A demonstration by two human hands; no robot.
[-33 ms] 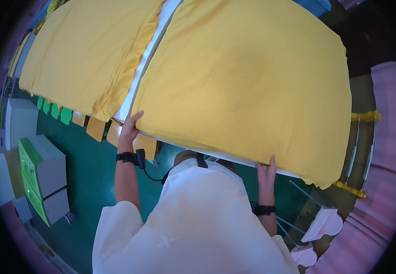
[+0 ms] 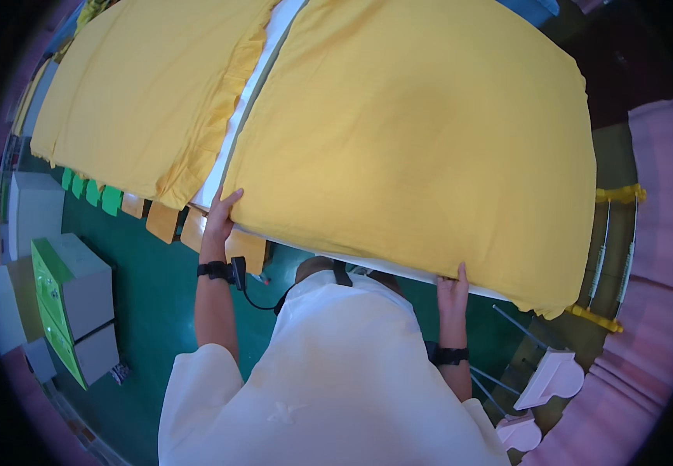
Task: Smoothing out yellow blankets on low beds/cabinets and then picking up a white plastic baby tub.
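A large yellow sheet (image 2: 414, 147) is spread over a broad flat surface in front of me, fairly smooth with a few faint creases. Along the near side a thin white edge (image 2: 398, 268) shows beneath it. My left hand (image 2: 218, 219) grips the near left corner, thumb on top of the cloth and other fingers hidden by the edge. Farther right, my right hand (image 2: 452, 293) pinches the near edge, its thumb resting on the yellow fabric and its fingers mostly underneath. To the left lies a second yellow sheet (image 2: 150, 85) with a ruffled border; a white strip (image 2: 235, 120) separates the two.
Wooden chairs (image 2: 163, 221) and small green chairs (image 2: 111, 199) line the left sheet's near side. A green-and-grey cabinet (image 2: 80, 291) stands at left. Right of me are pale pink pieces (image 2: 547, 380) on metal legs, a yellow-ended rack (image 2: 620, 194) and a pink curtain (image 2: 666, 210).
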